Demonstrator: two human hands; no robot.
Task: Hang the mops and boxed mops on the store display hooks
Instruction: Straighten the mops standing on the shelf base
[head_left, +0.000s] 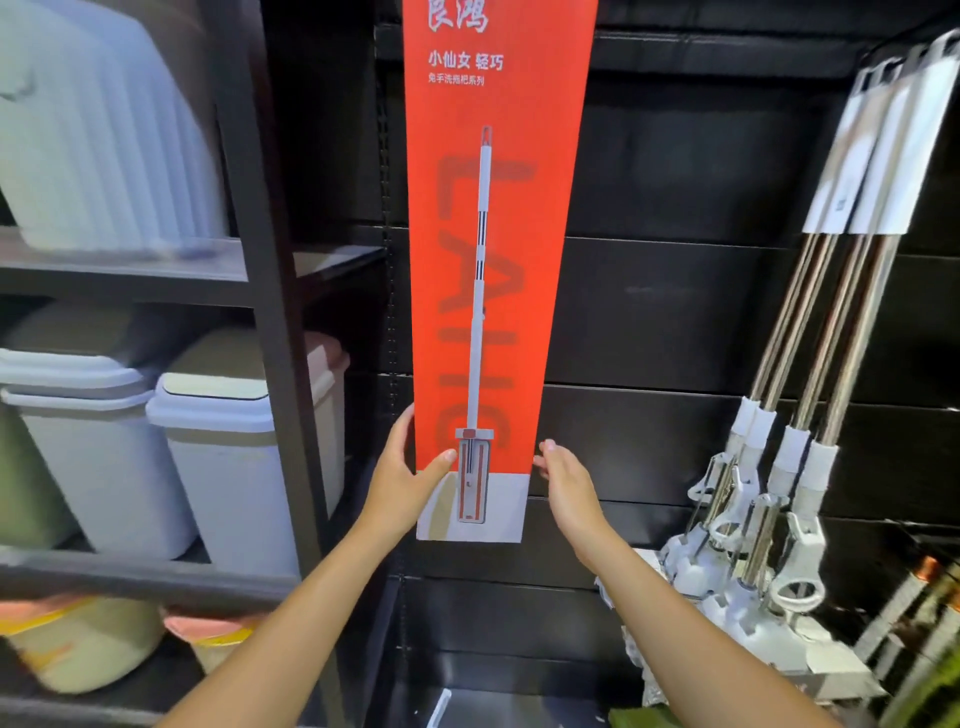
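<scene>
Black slatted wall panels (675, 312) back this store aisle, with a dark shelving unit (270, 291) on the left holding lidded plastic bins (223, 467). At centre a tall red boxed mop (493, 260) (a white mop is printed down its front, with a grey band at the bottom) stands upright against the panels; its top runs out of view, so any hook is unseen. The left hand (410, 467) grips the box's lower left edge, thumb on the front face. The right hand (563, 475) is open, fingertips at the lower right edge. To the right, several steel-handled mops (810, 364) hang tilted, heads low.
</scene>
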